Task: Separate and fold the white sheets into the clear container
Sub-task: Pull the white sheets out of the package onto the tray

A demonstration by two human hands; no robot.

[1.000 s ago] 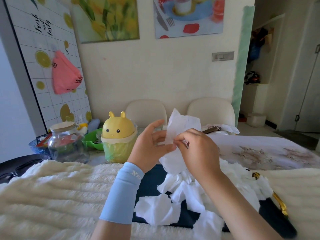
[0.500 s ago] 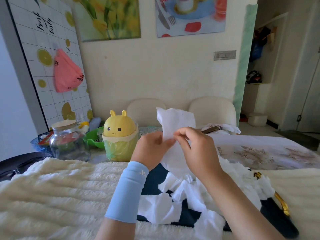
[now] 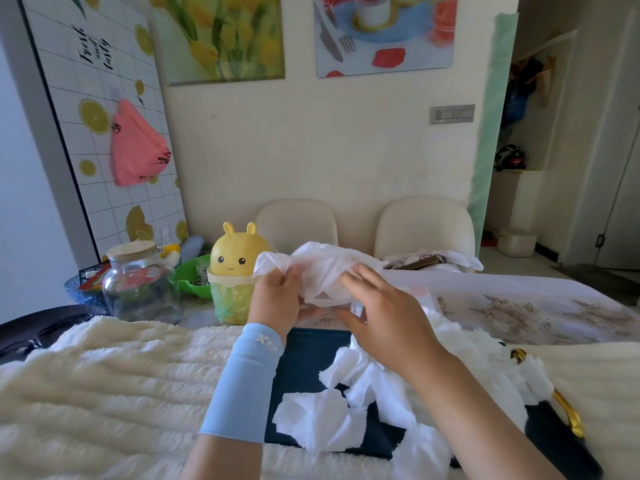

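A crumpled white sheet is held sideways above the table's middle. My left hand, in a light blue sleeve, grips its left end. My right hand lies on its right part with straight, spread fingers, blurred by motion. Just under the sheet, between my hands, an edge of something clear shows; most of it is hidden. Several loose white sheets lie heaped on a dark tray with a gold handle, below my right forearm.
A fluffy cream blanket covers the near table. At the back left stand a yellow bunny-shaped bin, a glass jar and a green bowl. Two cream chairs stand against the wall.
The sheet stood upright, pinched by both hands; now it is turned sideways and bunched. My right hand has let go its pinch and spread its fingers over the sheet.
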